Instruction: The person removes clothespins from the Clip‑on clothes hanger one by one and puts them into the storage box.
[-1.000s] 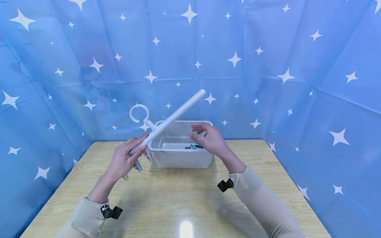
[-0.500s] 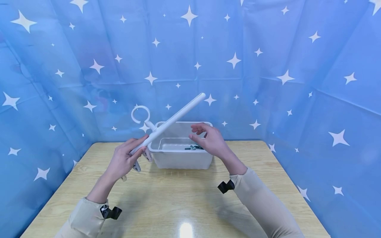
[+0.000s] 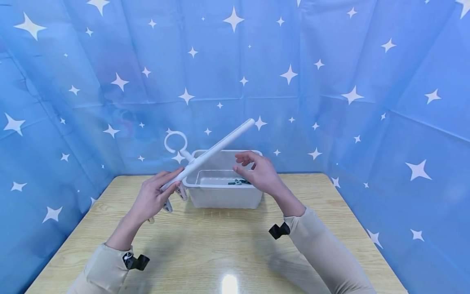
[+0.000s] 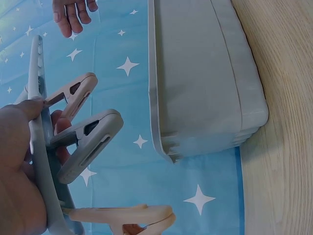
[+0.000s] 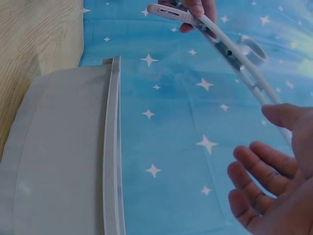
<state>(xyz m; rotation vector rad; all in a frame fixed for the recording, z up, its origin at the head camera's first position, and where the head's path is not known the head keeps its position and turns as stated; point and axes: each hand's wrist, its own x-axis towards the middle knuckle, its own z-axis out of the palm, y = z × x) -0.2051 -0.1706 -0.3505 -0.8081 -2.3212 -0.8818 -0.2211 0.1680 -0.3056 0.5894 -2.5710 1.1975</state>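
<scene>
My left hand grips a white clip hanger by its bar, thumb and fingers on either side. The bar slants up to the right in front of the bin, with its round hook on the far side. Several clothespins hang from the bar; in the left wrist view a pinkish clothespin, a grey clothespin and a beige clothespin show. Over the bin's right side, my right hand holds nothing, its fingers loosely bent. Dark green clips lie in the bin, partly behind that hand.
The light grey bin stands at the back middle of the wooden table. A blue curtain with white stars hangs close behind the table and along both sides. Black wrist cameras sit on both sleeves.
The hanger tilts a little lower at its far end, and its hook has shifted slightly right. My right hand stays in place over the bin.
</scene>
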